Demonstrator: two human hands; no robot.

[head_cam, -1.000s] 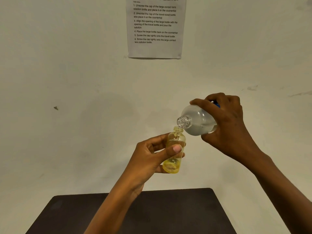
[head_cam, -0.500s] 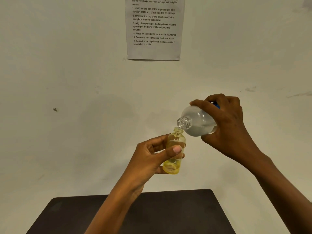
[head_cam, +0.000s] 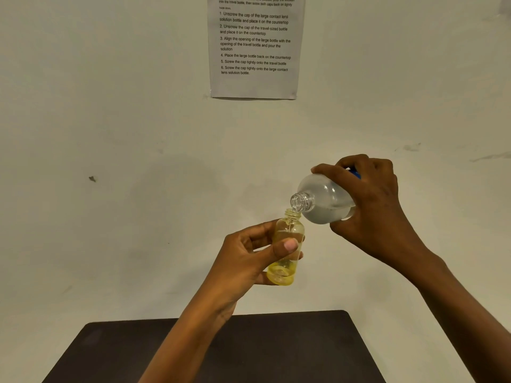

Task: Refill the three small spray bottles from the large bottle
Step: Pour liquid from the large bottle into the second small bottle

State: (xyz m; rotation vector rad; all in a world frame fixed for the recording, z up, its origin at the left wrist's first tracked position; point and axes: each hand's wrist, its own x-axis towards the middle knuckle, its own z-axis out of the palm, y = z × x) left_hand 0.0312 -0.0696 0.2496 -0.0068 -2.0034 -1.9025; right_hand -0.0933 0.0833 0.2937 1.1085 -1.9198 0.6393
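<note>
R hand (head_cam: pixel 370 208) wraps tipped large bottle (head_cam: pixel 327 201), L hand (head_cam: pixel 243 261) pinches small bottle (head_cam: pixel 290 230) (both unmoved): pour prob. still running.

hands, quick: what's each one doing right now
Left hand: grips the small yellow bottle.
Right hand: grips the tilted large bottle.

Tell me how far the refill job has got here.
Done: the small yellow bottle and large clear bottle are uncapped. In hand: the left hand holds the small one while the right hand tips the large one, neck just over its mouth; fill level unreadable. Left: capping; the other two small bottles are out of view.
</note>
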